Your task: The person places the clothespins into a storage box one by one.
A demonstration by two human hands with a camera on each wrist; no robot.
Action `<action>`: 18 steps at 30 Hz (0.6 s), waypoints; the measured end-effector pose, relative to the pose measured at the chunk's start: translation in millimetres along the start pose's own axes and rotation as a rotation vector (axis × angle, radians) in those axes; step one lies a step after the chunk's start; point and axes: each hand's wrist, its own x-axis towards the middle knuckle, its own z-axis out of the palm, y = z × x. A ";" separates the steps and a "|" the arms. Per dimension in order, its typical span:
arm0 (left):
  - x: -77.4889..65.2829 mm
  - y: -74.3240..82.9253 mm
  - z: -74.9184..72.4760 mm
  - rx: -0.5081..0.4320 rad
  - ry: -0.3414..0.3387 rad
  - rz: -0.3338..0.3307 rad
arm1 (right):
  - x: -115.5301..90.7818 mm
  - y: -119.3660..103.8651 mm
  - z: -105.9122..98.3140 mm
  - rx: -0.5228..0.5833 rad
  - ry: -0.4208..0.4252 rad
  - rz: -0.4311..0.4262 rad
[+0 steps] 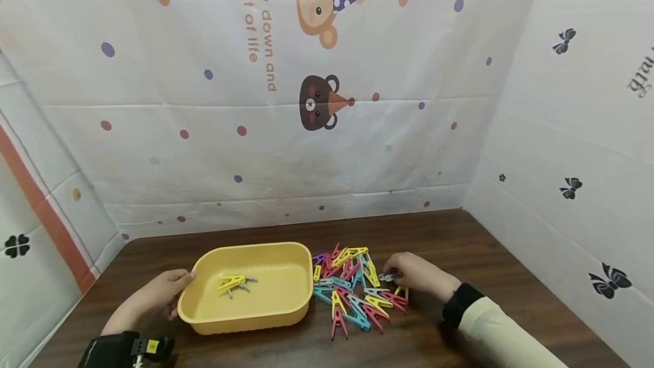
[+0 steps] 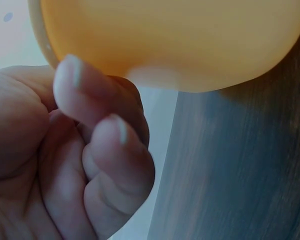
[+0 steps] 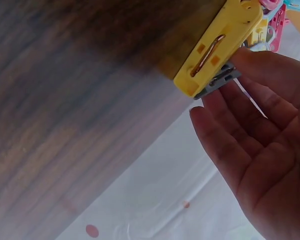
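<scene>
On the left, my left hand (image 1: 160, 291) grips the rim of a yellow plastic basin (image 1: 255, 322), its thumb on the edge. In the left wrist view, its curled fingers (image 2: 122, 160) are at the basin's side. Yellow and grey clothespins (image 1: 232, 283) lie inside the basin. My right hand (image 1: 419, 274) is at the right side of a loose pile of clothespins (image 1: 352, 283). It pinches a grey clothespin (image 3: 220, 80) between thumb and fingers. Close in front of that one is a yellow clothespin (image 3: 210, 52), partly cut off by the frame.
The pile of pink, yellow, blue and purple clothespins touches or nearly touches the basin's right wall. Everything rests on a dark wooden table (image 1: 434, 231). A printed white sheet (image 1: 255, 158) hangs behind it, with others at both sides.
</scene>
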 end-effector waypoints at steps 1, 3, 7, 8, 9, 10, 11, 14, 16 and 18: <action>0.0 0.7 0.0 0.004 0.002 -0.001 | 0.1 0.0 0.6 -0.003 -0.003 0.004; 0.6 2.2 -0.2 0.012 0.004 -0.006 | -0.4 -0.1 1.8 -0.011 -0.007 0.007; 1.2 3.8 -0.6 0.010 0.005 -0.004 | -1.6 0.2 4.0 -0.022 -0.004 0.004; 1.2 3.6 -0.8 0.009 0.006 -0.002 | -1.9 0.0 4.4 -0.022 -0.003 0.002; 1.0 3.2 -1.0 0.007 0.005 0.000 | -2.0 -0.1 4.7 -0.023 -0.001 -0.001; 0.7 2.6 -1.2 0.003 0.005 0.001 | -2.0 -0.3 4.9 -0.024 0.001 -0.005; 0.5 2.0 -1.3 0.002 0.005 0.002 | -2.1 -0.9 5.1 -0.027 0.003 -0.009; -0.3 0.7 -0.9 0.006 0.007 0.006 | -1.7 -1.9 4.6 -0.034 0.008 -0.011; -0.3 0.1 -0.3 0.008 0.012 -0.001 | -1.4 -1.7 3.7 -0.036 0.011 -0.017; -0.7 -0.8 0.7 0.002 0.015 -0.010 | -1.3 -1.9 2.7 -0.033 0.009 -0.022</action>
